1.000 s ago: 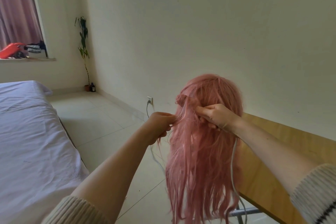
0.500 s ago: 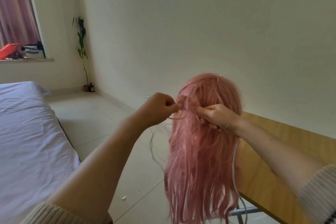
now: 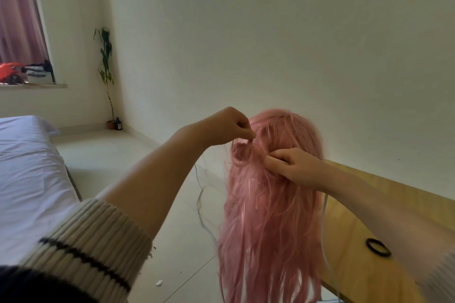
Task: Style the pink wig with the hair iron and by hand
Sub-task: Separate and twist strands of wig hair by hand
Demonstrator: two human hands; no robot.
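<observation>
Here, your left hand [image 3: 225, 126] pinches a looped lock at the pink wig [image 3: 273, 192]'s 10 o'clock; your right hand [image 3: 294, 166] pinches its base. Fibres seem light, slippery: hold near roots.

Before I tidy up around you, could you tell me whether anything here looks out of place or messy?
Small bits of debris, one white scrap among them, lie on the floor tiles left of the pink wig, and a loose cable trails across the floor. A black hair tie lies loose on the wooden table.

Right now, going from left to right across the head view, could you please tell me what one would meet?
Bed → potted plant → left hand → pink wig → right hand → black hair tie.
</observation>
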